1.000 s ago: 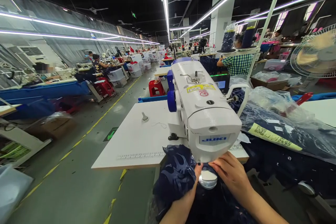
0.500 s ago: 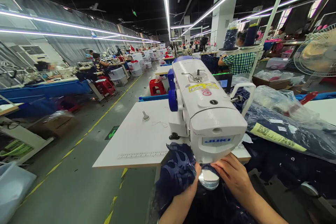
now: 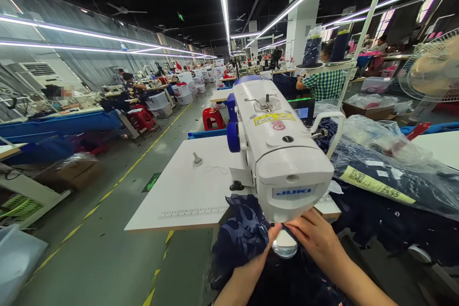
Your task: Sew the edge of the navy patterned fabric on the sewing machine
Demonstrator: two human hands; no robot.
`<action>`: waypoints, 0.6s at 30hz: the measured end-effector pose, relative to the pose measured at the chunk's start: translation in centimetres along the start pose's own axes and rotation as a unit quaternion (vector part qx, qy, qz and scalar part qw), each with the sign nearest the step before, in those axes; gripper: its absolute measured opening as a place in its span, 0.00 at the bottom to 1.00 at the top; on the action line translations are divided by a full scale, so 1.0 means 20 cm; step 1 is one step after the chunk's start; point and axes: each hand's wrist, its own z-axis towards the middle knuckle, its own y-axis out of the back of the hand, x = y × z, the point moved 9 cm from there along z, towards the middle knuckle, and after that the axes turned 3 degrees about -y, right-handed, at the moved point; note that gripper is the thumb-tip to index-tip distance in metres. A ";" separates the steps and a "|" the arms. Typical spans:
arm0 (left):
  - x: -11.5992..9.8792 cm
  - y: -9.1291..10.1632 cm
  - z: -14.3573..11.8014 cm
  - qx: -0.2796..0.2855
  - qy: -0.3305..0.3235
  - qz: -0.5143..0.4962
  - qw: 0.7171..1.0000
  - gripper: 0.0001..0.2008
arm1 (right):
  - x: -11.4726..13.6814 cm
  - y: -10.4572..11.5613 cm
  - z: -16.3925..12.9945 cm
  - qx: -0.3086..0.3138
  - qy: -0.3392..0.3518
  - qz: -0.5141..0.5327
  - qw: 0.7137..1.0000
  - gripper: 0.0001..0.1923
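A white Juki sewing machine (image 3: 279,153) stands on a white table (image 3: 186,191) right before me. Dark navy patterned fabric (image 3: 240,234) lies under the machine's head and spills off the table's near edge. My left hand (image 3: 267,244) presses on the fabric just left of the needle area, mostly hidden behind the cloth. My right hand (image 3: 317,241) lies flat on the fabric to the right of the needle, fingers pointing left. The needle itself is hidden by the machine head.
Plastic-wrapped bundles of dark fabric (image 3: 387,172) with a yellow label lie to the right. A fan (image 3: 433,71) stands at far right. A person in a checked shirt (image 3: 324,83) sits ahead. A red stool (image 3: 212,118) and an aisle with yellow floor lines (image 3: 107,193) are on the left.
My hands stay on the fabric by the needle with hardly any shift. The view wobbles slightly.
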 end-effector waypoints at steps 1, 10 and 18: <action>0.01 0.00 0.00 -0.005 0.009 -0.002 1.000 0.23 | -0.03 -0.01 0.01 0.015 -0.034 0.016 0.999 0.08; -0.16 -0.13 -0.01 0.105 -0.143 0.210 0.961 0.25 | -0.18 -0.13 0.07 0.142 -0.247 0.316 0.905 0.19; -0.01 -0.09 0.16 0.018 -0.095 0.125 0.987 0.28 | -0.18 -0.16 0.06 0.172 -0.226 0.332 0.899 0.14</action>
